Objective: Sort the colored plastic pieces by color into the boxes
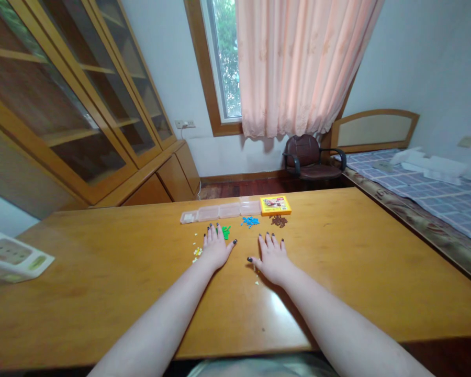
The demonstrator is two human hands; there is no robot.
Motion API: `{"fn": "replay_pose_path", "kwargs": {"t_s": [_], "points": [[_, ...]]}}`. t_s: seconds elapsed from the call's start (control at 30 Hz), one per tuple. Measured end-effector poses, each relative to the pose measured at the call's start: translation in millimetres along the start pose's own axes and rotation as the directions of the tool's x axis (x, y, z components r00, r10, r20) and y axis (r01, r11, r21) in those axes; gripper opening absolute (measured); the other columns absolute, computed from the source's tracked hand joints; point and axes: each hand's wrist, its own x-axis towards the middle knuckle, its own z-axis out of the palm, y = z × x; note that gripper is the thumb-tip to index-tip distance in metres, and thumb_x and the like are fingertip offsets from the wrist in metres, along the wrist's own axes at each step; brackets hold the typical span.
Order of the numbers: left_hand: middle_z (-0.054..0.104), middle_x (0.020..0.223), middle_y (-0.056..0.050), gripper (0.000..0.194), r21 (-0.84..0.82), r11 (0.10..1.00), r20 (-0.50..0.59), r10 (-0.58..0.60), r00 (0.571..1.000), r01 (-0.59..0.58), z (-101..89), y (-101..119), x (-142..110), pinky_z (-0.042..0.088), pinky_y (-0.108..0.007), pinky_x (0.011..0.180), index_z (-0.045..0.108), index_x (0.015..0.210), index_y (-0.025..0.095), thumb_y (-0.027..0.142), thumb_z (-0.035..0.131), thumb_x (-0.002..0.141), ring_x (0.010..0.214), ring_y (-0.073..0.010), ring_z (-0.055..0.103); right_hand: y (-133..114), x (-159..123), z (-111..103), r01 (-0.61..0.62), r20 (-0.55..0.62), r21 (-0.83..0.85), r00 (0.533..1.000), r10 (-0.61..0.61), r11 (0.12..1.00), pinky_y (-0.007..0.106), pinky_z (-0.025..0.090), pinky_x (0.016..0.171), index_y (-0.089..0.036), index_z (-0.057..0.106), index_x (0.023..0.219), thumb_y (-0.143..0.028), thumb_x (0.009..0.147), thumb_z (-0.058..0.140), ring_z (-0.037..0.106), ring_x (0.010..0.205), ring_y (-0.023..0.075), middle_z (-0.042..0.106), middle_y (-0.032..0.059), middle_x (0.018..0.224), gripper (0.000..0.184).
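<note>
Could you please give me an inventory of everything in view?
table: one, light brown, under the hands
green pieces: many, beside left hand
blue pieces: many, mid-table
brown pieces: many, before the box
pale pieces: several, white and yellow, mostly left; few by right hand
tray row: one, clear, far edge
box: one, yellow, right of tray row
device: one, white, far left
cabinet: one, brown, left
outlet: one, white, wall
window: one, brown frame, behind
curtain: one, pink, over window
chair: one, dark red, behind
bed: one, checked cover, right
white items: count unclear, on bed
wall plate: one, pale, right
left hand, right hand: spread, on table
</note>
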Motion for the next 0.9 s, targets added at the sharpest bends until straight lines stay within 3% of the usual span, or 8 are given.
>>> {"fn": "replay_pose_path", "kwargs": {"t_s": [0.17,0.33,0.43,0.57,0.7,0.9], "points": [[0.014,0.149,-0.022,0.081,-0.017,0.999,0.003,0.036,0.999,-0.036,-1.7,12,21,0.017,-0.046,0.111,0.016,0.143,-0.001,0.056,0.03,0.086,0.138,-0.0317,0.015,-3,-5,5,0.207,0.114,-0.008,0.972,-0.205,0.978,0.054,0.009,0.109,-0.009,0.028,0.143,-0.065,0.079,0.046,0.011,0.138,0.0357,0.019,0.0218,0.148,0.086],[0.014,0.151,-0.017,0.068,-0.07,0.979,0.017,0.193,0.981,-0.191,-11.1,13,31,0.018,-0.041,0.111,0.018,0.143,0.003,0.043,0.029,0.09,0.139,-0.025,0.015,-13,-9,-2,0.442,0.243,0.088,0.86,-0.449,0.893,0.045,0.012,0.112,-0.015,0.028,0.143,-0.06,0.078,0.053,0.017,0.138,0.0294,0.021,0.0164,0.149,0.083],[0.012,0.151,-0.018,0.068,-0.087,0.972,-0.011,0.218,0.976,-0.218,-12.5,9,22,0.018,-0.04,0.112,0.018,0.143,0.003,0.043,0.031,0.09,0.139,-0.0258,0.014,-17,-12,-7,0.509,0.256,0.145,0.809,-0.529,0.848,0.041,0.015,0.113,-0.018,0.03,0.143,-0.052,0.08,0.055,0.02,0.137,0.026,0.025,0.0133,0.149,0.075],[0.009,0.151,-0.02,0.072,-0.007,0.988,-0.022,0.156,0.987,-0.156,-1.2,3,-12,0.015,-0.045,0.112,0.019,0.144,0.004,0.047,0.035,0.088,0.139,-0.0304,0.01,-16,-14,-2,0.459,0.223,0.101,0.854,-0.469,0.883,0.046,0.014,0.112,-0.015,0.027,0.144,-0.056,0.078,0.055,0.015,0.138,0.0303,0.021,0.0167,0.149,0.082],[0.012,0.152,-0.014,0.068,0.039,0.97,0.05,0.239,0.97,-0.241,8.5,0,-40,0.014,-0.047,0.111,0.02,0.145,0.013,0.05,0.031,0.089,0.139,-0.0288,0.012,-16,-16,12,0.424,0.214,0.035,0.882,-0.421,0.905,0.049,0.009,0.112,-0.008,0.027,0.143,-0.062,0.077,0.052,0.011,0.138,0.0328,0.019,0.0209,0.149,0.089],[0.013,0.152,-0.013,0.064,0.047,0.966,0.125,0.245,0.961,-0.253,-5.0,4,-18,0.014,-0.048,0.112,0.018,0.145,0.011,0.045,0.025,0.092,0.14,-0.0266,0.011,-17,-13,6,0.416,0.208,0.076,0.882,-0.423,0.906,0.044,0.014,0.113,-0.008,0.023,0.144,-0.057,0.079,0.054,0.015,0.138,0.0289,0.02,0.0196,0.149,0.087]]}}
